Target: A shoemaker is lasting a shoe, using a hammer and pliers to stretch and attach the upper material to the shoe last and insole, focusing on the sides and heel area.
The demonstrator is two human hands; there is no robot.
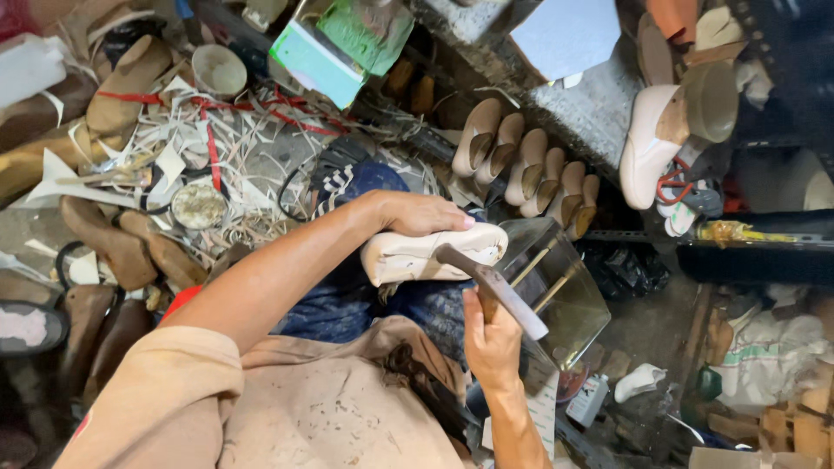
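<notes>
Right hand (492, 337) — closed around the handle of a grey metal shoemaker's hammer (495, 285), whose head meets the cream leather shoe upper on its last (430, 254). Left hand (417, 214) — clasped over the top of the shoe, pinning it on the lap over blue cloth. The shoe's long axis runs left–right, the end at right nearest the hammer. Short, square taps suit this step, the shoe held firm. Beyond the shoe: a row of beige shoes (526, 169).
</notes>
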